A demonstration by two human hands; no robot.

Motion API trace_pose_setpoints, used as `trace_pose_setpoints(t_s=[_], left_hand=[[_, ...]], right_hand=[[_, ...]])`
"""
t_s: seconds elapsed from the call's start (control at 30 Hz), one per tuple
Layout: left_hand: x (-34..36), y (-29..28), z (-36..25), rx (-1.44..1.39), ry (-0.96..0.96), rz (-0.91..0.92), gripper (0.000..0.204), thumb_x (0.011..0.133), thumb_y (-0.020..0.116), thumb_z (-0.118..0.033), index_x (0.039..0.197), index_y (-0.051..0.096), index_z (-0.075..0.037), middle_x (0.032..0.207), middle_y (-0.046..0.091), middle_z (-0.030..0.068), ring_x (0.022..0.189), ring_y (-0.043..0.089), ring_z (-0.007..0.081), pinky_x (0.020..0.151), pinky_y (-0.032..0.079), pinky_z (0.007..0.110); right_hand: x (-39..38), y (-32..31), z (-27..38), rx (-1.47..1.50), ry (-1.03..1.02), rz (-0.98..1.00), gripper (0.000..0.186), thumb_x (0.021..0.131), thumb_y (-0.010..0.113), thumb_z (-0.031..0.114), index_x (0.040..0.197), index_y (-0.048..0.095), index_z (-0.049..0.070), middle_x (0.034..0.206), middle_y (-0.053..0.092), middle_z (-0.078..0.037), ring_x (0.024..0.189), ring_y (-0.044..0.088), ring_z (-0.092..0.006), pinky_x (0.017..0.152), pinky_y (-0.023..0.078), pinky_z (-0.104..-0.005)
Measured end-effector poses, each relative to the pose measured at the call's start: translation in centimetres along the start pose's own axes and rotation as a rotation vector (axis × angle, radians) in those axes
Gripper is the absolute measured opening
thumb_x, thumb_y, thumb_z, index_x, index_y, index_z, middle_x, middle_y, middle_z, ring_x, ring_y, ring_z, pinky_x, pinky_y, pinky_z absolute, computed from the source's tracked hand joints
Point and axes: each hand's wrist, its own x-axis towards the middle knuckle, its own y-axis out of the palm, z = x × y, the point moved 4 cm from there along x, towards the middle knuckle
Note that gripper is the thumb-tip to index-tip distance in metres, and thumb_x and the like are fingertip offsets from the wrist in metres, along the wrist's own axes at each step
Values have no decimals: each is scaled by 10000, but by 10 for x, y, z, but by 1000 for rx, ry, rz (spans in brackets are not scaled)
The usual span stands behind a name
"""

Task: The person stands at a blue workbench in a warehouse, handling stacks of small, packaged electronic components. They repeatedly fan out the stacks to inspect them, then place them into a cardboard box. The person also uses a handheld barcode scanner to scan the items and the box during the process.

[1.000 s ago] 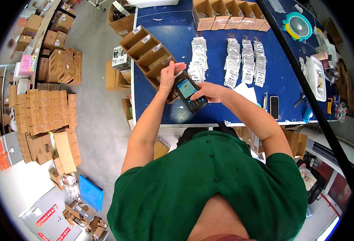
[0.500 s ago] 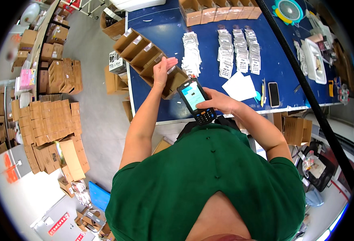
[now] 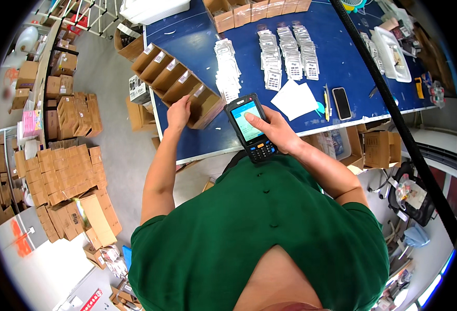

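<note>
My right hand (image 3: pixel 280 132) holds a black handheld scanner (image 3: pixel 245 133) with a lit screen and a keypad, my thumb lying over the screen. A row of open-topped cardboard boxes (image 3: pixel 174 80), with white labels on the rims, runs diagonally along the table's left side. At the left wall of its nearest box, my left hand (image 3: pixel 177 115) is closed with bent fingers on the cardboard edge; its fingertips are partly hidden. Just beyond the scanner lies an overlapping row of white printed packets (image 3: pixel 228 67).
Three more packet rows (image 3: pixel 291 54) lie on the blue table (image 3: pixel 187 142). White paper (image 3: pixel 294 99), a pen (image 3: pixel 326 103) and a phone (image 3: pixel 341 103) are near its front edge. A black pole (image 3: pixel 389 98) crosses the right side. Cartons (image 3: pixel 65 171) are stacked at left.
My left hand has gone from outstretched over the near box to bent at its left wall. My right thumb has moved up the screen, whose display differs. The whole view has shifted.
</note>
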Motion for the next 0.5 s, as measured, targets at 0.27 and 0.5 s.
trace_pose_setpoints(t_s=[0.27,0.5], left_hand=[[-15,-18,18,9,19,100,289,958,609,-214,1220,699,-132,1070,722,196,992,684,400,852,546,479],[-8,-24,14,-71,-169,-143,325,949,650,-269,1225,712,-111,1135,739,140,1022,714,315,891,557,401]], right_hand=[[-13,-29,10,209,-16,2,773,1046,334,660,1381,557,0,1185,674,-125,1013,662,-164,869,561,-323],[-7,-94,13,250,-34,-12,767,1055,360,636,1347,564,-43,1125,677,-112,986,633,-146,865,536,-303]])
